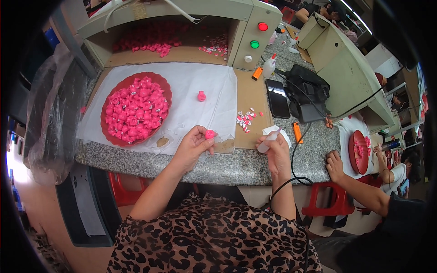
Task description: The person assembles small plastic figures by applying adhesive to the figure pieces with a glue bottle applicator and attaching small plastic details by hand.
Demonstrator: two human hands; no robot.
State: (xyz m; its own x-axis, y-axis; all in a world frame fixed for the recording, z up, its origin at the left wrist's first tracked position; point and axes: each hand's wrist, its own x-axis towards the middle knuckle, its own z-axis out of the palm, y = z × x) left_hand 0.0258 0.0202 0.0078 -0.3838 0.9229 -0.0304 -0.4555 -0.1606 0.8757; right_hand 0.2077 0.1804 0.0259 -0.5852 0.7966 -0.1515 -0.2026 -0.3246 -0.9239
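Note:
Between the fingertips of my left hand (pixel 193 144) is a small pink plastic figure (pixel 210 134), held above the front edge of the white paper (pixel 182 86). My right hand (pixel 278 154) grips a small translucent squeeze bottle (pixel 267 142), its thin tip pointing up and to the right. Another pink figure (pixel 201 96) sits alone on the paper, beyond my left hand. To the left, a red scalloped bowl (pixel 105 129) is heaped with similar pink pieces (pixel 136 109). Tiny pink and white parts (pixel 246 120) lie scattered on brown cardboard (pixel 250 93), left of the phone.
A machine housing (pixel 255 18) with red and green buttons stands behind the paper, pink pieces inside. A phone (pixel 277 98), black bag (pixel 307 88), orange lighter (pixel 297 133) and white bottle (pixel 269 66) are at right. A black cable (pixel 293 168) hangs near my right wrist. A co-worker's hand (pixel 334 166) rests farther right.

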